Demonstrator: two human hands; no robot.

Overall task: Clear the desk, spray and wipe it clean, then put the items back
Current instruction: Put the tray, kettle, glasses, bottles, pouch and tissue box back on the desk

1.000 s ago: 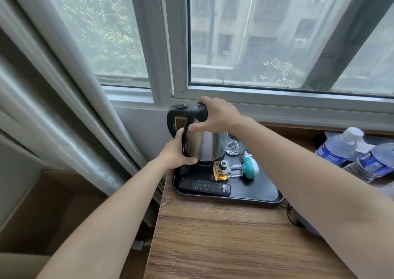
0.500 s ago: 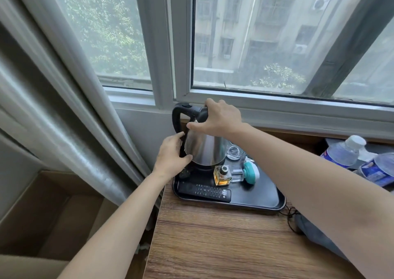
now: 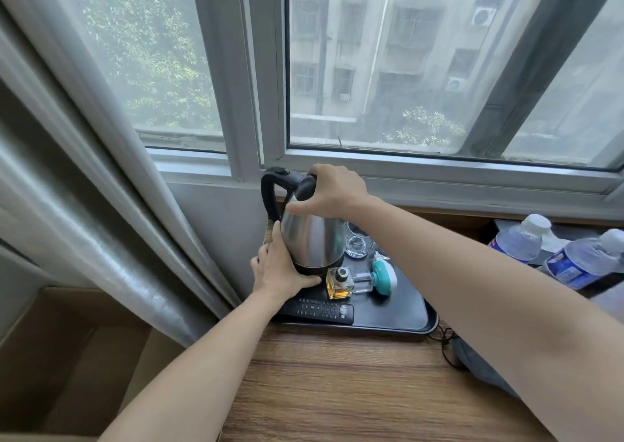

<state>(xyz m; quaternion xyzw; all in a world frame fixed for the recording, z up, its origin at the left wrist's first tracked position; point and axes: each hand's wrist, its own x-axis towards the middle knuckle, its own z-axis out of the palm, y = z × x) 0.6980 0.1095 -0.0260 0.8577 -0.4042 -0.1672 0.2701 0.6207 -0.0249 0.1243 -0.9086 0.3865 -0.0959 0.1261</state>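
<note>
Right hand (image 3: 332, 190) grips kettle (image 3: 312, 239) top; left hand (image 3: 282, 268) cups its base; tray (image 3: 410, 320) on desk (image 3: 337, 391).

Soft, even daylight comes in through the window (image 3: 405, 63) — hazy and grey, with the building and trees outside washed pale and slightly blurred. It puts a bright sheen on the curtain (image 3: 111, 205) folds and a dull reflection on the kettle (image 3: 312, 239), while the desk (image 3: 354, 384) is lit evenly and the shadows under the tray (image 3: 405, 320) stay faint. The wide lens bends the window frame and curtain near the edges — the centre is sharp, the box (image 3: 67, 357) at lower left dimmer.
</note>
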